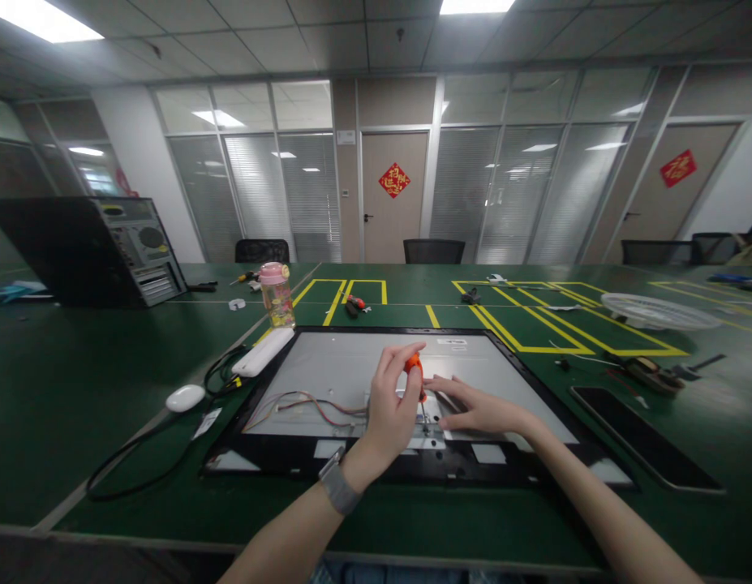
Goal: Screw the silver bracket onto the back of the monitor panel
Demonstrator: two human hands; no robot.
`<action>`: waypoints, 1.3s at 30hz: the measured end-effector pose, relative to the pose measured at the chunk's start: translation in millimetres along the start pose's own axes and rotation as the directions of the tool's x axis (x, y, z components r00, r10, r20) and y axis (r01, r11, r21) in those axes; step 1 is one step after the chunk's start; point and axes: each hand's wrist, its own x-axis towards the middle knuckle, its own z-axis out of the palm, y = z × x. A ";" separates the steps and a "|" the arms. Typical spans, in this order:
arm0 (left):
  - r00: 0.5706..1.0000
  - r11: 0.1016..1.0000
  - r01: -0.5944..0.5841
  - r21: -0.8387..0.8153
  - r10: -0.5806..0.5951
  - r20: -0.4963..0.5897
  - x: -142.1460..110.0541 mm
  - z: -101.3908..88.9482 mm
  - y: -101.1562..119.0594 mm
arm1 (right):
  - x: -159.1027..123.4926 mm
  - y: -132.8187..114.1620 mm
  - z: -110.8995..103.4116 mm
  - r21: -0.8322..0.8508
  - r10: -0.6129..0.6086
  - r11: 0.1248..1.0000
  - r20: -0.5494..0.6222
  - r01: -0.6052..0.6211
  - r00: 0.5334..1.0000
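Note:
My left hand [393, 397], with a grey watch on its wrist, is closed around an orange-handled screwdriver [414, 369]. The shaft points down, its tip at a small metal bracket near the lower middle of a flat display panel [345, 357]. Just right of the screwdriver, my right hand [473, 405] lies with fingers stretched out over the bracket area; whether it presses on anything is hidden. The panel lies flat on the green table, grey metal in a black frame. Thin coloured wires [315, 397] run left from the bracket.
Left of the panel are a white adapter [264, 353], a black cable [138, 487], a white mouse [185, 397] and a pink bottle [277, 296]. A computer case [83, 251] stands far left. On the right lie a black phone-like slab [643, 438], a multimeter [646, 371] and a white disc [659, 311].

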 end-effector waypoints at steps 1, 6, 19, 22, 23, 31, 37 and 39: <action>1.000 1.000 0.000 -0.004 0.000 0.005 0.4 -0.2 0.3 | 0.2 0.7 0.2 -0.001 -0.006 1.000 -0.001 0.006 1.000; 0.998 0.999 -0.029 0.043 0.031 -0.056 1.4 1.4 -2.0 | 1.6 5.0 1.6 -0.012 -0.015 1.000 -0.004 0.015 1.000; 0.999 0.995 0.011 -0.098 -0.007 0.041 -1.2 0.2 -3.3 | 1.3 2.5 1.2 -0.013 -0.026 1.000 -0.018 0.026 0.999; 0.999 0.999 -0.038 -0.016 0.038 -0.008 -1.1 0.6 -3.0 | 0.9 0.5 0.6 -0.008 -0.028 1.000 -0.016 0.028 0.999; 0.999 0.999 -0.040 -0.003 0.040 -0.021 -1.1 1.3 -3.4 | 0.7 0.2 0.5 -0.007 -0.027 1.000 -0.014 0.027 1.000; 0.999 0.992 0.046 -0.118 -0.044 0.016 -1.4 1.7 -3.8 | -0.8 2.3 0.7 -0.010 -0.004 1.000 -0.023 0.004 1.000; 1.000 1.000 -0.031 -0.002 0.031 0.005 -1.4 1.2 -1.5 | 0.5 2.7 1.1 -0.007 -0.032 0.999 -0.025 0.032 0.999; 1.000 1.000 -0.019 0.004 0.019 -0.016 -1.7 1.9 -2.1 | 1.2 4.5 1.5 -0.009 -0.033 0.999 -0.026 0.033 0.999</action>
